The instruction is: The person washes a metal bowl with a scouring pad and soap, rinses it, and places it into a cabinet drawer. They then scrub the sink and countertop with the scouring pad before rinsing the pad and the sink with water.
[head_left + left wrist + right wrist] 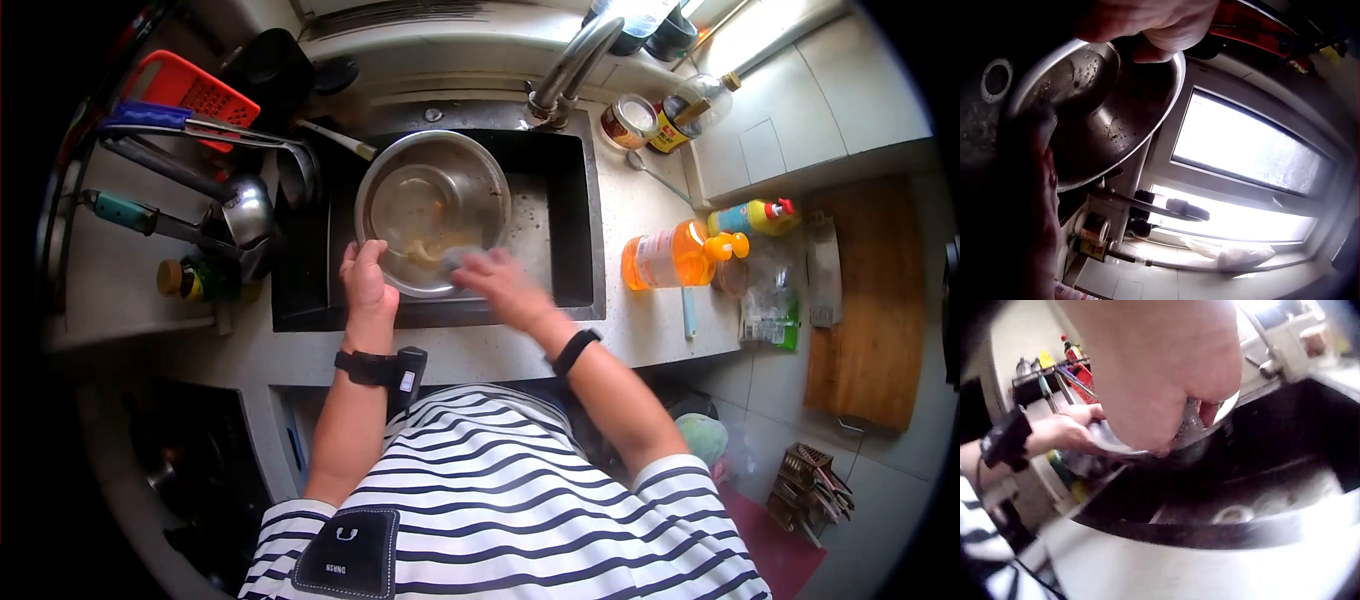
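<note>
A round stainless steel basin (405, 155) is held tilted over the dark sink (592, 230). My left hand (370, 285) grips its near left rim, the thumb over the edge. Inside the basin's near side, my right hand (510, 290) holds a grey steel wool scrubber (455, 258) under its fingers, against the wall; this hand is blurred in the head view. In the right wrist view the scrubber (1192, 417) shows between thumb and fingers. Bits of yellowish residue lie in the basin, and dark specks mark its inner wall (1113, 131).
A faucet (570, 75) stands behind the sink. On the right counter lie an orange soap bottle (675, 255) and a yellow bottle (745, 217), with jars behind. Ladles (250, 210) and a red basket (190, 85) crowd the left side.
</note>
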The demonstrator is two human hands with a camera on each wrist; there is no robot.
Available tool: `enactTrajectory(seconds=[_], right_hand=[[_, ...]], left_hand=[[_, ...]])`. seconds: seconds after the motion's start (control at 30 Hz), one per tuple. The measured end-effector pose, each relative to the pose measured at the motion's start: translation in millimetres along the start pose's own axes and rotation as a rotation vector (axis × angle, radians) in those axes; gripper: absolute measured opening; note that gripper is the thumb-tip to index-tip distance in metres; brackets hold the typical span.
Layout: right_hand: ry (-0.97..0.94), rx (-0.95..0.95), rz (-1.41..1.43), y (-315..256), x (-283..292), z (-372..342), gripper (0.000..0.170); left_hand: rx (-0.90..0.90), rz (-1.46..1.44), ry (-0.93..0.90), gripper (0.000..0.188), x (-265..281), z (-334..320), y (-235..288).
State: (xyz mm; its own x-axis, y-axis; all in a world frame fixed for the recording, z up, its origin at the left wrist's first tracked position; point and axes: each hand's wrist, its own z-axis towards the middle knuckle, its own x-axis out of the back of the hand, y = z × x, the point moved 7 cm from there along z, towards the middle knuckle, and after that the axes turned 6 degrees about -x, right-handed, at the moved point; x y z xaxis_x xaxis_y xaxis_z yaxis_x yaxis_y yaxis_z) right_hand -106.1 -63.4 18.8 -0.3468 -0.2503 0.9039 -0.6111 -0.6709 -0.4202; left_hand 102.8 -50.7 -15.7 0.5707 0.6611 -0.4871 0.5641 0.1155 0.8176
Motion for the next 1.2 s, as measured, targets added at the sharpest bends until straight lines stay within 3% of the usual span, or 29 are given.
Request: enactTrajectory(seconds=[0.07, 0.17, 0.27, 0.3, 0.4, 0.53, 0.63, 0.73, 0.8, 0.97, 1.1, 1.2], right_hand=[[0.088, -0.030, -0.138, 26.5, 28.1, -1.9, 0.039], [0.083, -0.005, -0.103, 15.6, 20.4, -3.1, 0.039], [0.192, 0.041, 0.096, -35.6, 7.1, -6.3, 0.043], [0.120, 0.016, 0.050, -41.6, 8.7, -3.0, 0.037], [0.119, 0.082, -0.163, -8.6, 10.0, -7.6, 0.043], [0.100, 0.153, -0.541, 29.7, 52.3, 3.6, 0.028], [0.007, 0.281, -0.539, 21.7, 40.5, -0.5, 0.024], [-0.128, 0.335, -0.395, 1.8, 24.5, -11.6, 0.022], [-0.072, 0.349, -0.344, -15.7, 15.2, -15.5, 0.018], [-0.021, 0.165, -0.042, -35.3, 8.1, -13.1, 0.010], [0.061, 0.083, 0.114, -42.3, 10.2, -11.1, 0.017], [0.139, -0.030, 0.186, -41.2, 15.8, -1.1, 0.016]], left_hand=[[0.036, -0.019, 0.020, 0.017, 5.7, -1.6, -3.7], [0.073, -0.045, 0.076, 0.018, 10.1, 1.8, -14.6], [0.109, -0.081, 0.096, 0.018, 7.2, 1.1, -16.0], [0.121, -0.096, 0.101, 0.018, 5.0, -3.4, -14.4], [0.142, -0.105, 0.070, 0.018, 13.9, -3.6, -12.5], [0.239, -0.056, -0.015, 0.019, 17.4, 1.2, -23.1], [0.316, -0.030, -0.070, 0.018, 11.4, 11.3, -21.3], [0.347, 0.093, -0.197, 0.020, -0.6, 16.6, -6.9], [0.350, 0.182, -0.269, 0.021, -15.1, 16.5, 2.7], [0.365, 0.333, -0.424, 0.015, -25.2, 26.1, 18.1], [0.352, 0.312, -0.455, 0.021, -30.6, 25.3, 21.3], [0.191, 0.417, -0.333, 0.031, -33.2, 14.4, 16.6]])
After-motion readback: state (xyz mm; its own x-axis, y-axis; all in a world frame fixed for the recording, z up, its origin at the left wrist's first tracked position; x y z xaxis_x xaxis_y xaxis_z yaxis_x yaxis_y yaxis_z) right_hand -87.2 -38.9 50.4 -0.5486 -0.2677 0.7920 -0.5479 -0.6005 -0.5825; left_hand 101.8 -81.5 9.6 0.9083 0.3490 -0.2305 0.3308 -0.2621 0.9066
